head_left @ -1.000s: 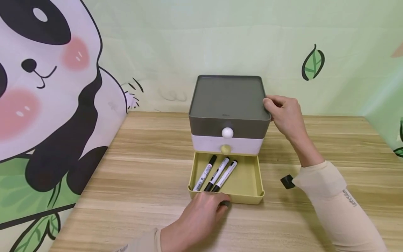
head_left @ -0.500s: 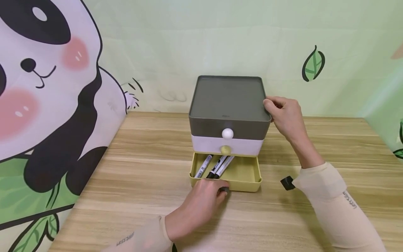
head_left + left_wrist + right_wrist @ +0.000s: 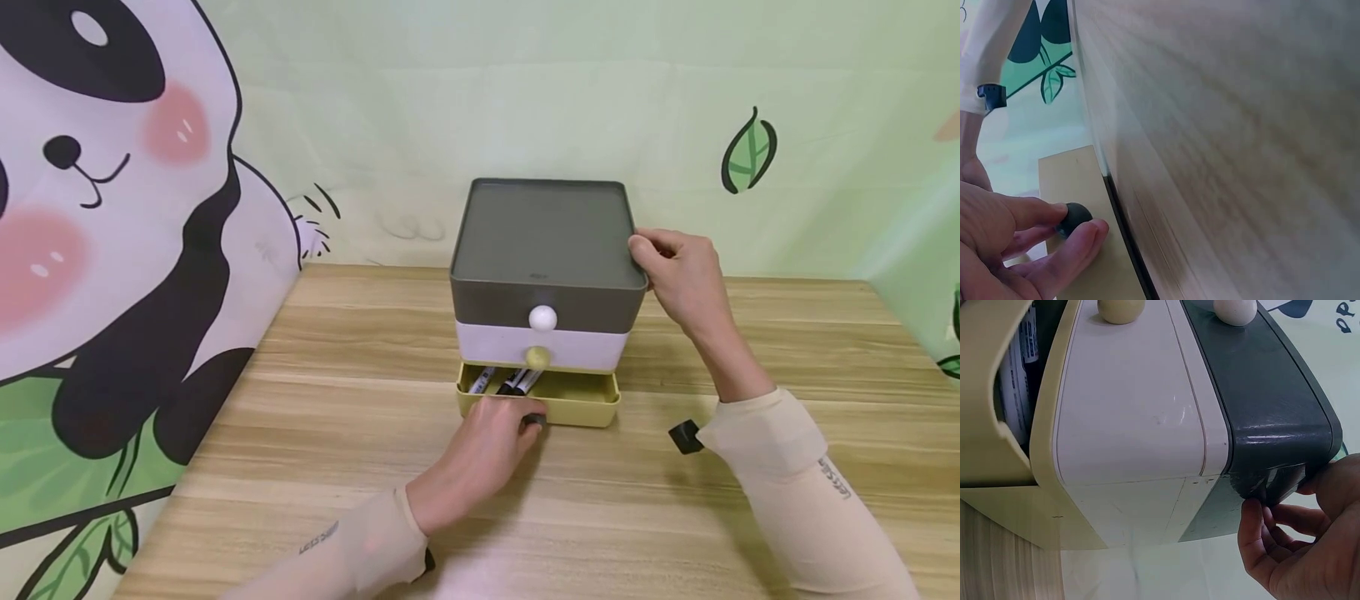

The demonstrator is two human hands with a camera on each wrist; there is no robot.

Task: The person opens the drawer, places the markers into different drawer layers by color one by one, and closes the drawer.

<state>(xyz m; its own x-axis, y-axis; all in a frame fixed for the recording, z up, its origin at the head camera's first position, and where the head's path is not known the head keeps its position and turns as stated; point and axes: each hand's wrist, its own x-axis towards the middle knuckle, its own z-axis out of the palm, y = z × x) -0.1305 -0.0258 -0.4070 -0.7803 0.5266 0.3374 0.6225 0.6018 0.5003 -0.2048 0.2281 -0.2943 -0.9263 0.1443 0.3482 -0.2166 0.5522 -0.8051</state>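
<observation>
A stacked drawer organizer [image 3: 551, 233] has a dark grey top tier, a white middle tier and a yellow bottom tier. Its yellow bottom drawer [image 3: 585, 411] stands partly out, with several marker pens [image 3: 525, 382] lying inside, half hidden under the white tier. My left hand [image 3: 487, 442] pinches the dark round knob [image 3: 1076, 217] on that drawer's front between thumb and fingers. At the organizer's upper right side, my right hand [image 3: 686, 279] grips the edge of the grey tier, thumb on the rim and fingers curled beneath, as the right wrist view shows.
The organizer stands on a wood-grain table [image 3: 360, 375] close to the back wall. A white knob [image 3: 542, 317] and a yellow knob [image 3: 537, 357] are on the upper drawers. Behind is a green backdrop [image 3: 375, 125] with a panda print.
The yellow drawer has slid inward, away from me, with my left hand on its knob. Less of the pens shows now. My right hand keeps its hold on the organizer.
</observation>
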